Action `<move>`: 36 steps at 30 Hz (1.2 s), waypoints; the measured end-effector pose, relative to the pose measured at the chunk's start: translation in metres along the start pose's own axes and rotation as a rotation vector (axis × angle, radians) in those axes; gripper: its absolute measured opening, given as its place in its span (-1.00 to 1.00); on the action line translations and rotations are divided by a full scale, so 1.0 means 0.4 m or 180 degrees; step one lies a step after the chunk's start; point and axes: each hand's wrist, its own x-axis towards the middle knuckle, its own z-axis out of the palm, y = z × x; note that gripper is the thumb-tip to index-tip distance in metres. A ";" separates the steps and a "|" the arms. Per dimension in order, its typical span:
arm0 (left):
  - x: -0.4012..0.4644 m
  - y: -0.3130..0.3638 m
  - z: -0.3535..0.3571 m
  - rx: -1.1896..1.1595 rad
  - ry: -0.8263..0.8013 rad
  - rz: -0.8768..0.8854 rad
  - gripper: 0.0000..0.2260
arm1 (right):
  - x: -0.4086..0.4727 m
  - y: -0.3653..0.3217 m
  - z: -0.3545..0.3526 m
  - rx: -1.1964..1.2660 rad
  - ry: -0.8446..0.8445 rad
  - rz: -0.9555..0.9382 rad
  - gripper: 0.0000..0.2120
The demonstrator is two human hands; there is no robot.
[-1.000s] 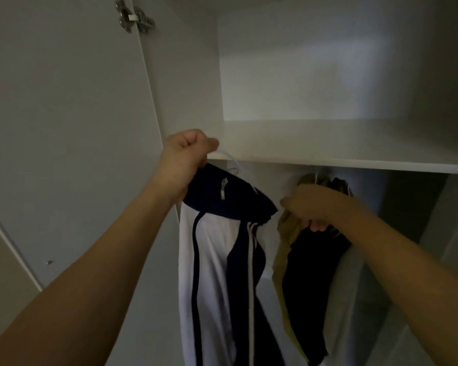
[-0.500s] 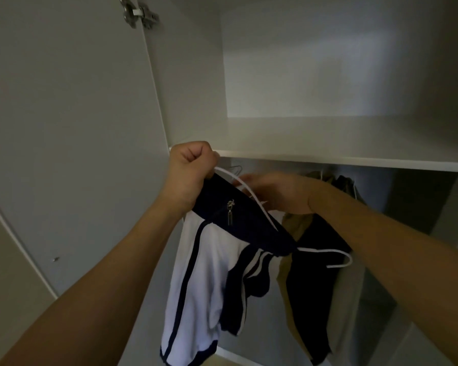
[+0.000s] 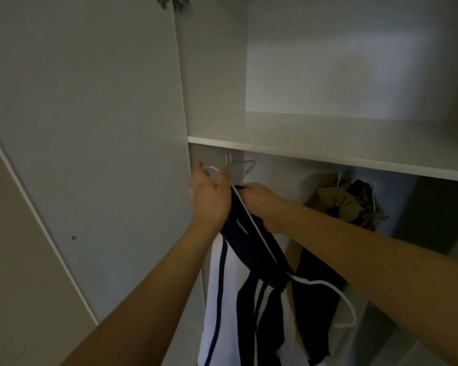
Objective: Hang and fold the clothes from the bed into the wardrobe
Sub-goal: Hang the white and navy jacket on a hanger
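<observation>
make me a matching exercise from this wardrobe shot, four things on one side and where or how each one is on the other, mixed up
Things:
1. white hanger
2. navy and white garment
3. olive garment
4. shelf

Places or states:
A. bunched up, hanging at the right under the shelf
B. white board running across above both hands
C. draped down below the hands
D. thin wire held up by the left hand, with the right hand beside it

Pairs: 1-D, 2-C, 3-A, 4-B
</observation>
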 end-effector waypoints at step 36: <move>-0.034 0.100 -0.017 0.0708 -0.1319 0.0985 -0.09 | 0.074 0.019 -0.175 -0.0111 0.1427 -0.0291 -0.78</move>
